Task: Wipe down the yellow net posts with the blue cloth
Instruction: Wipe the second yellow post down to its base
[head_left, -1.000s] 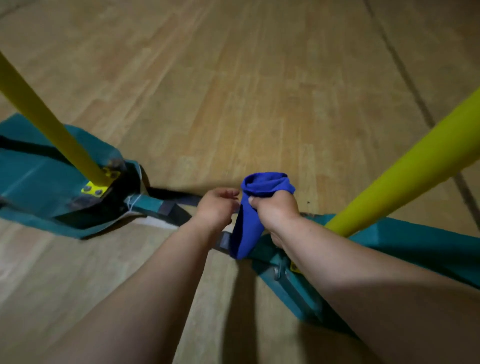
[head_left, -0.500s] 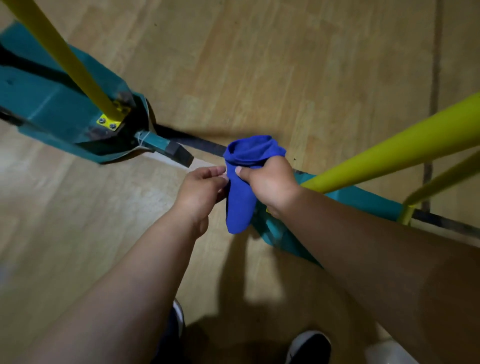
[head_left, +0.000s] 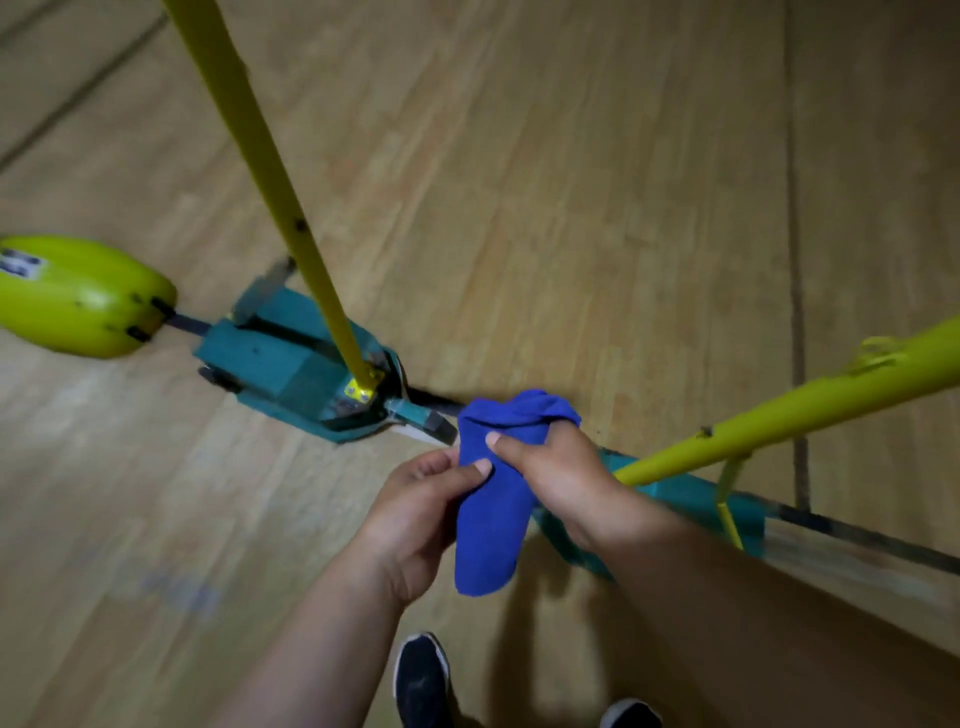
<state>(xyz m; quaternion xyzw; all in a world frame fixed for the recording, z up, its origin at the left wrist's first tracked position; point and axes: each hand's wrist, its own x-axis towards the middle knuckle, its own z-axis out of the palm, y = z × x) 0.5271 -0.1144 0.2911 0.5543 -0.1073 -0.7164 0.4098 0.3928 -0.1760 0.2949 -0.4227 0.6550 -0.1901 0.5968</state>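
Dim wooden floor, dark lines

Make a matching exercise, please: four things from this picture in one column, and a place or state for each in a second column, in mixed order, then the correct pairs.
Column one:
1. blue cloth
2. left yellow post
3. right yellow post
4. black shoe

Column two:
A. stands on a teal base, fixed by a small yellow plate
B. at the bottom edge, on the wooden floor
C. held by both hands, hanging down between them
D. runs in from the right edge, behind the right hand

Pairs: 1-C, 2-A, 3-D, 4-B
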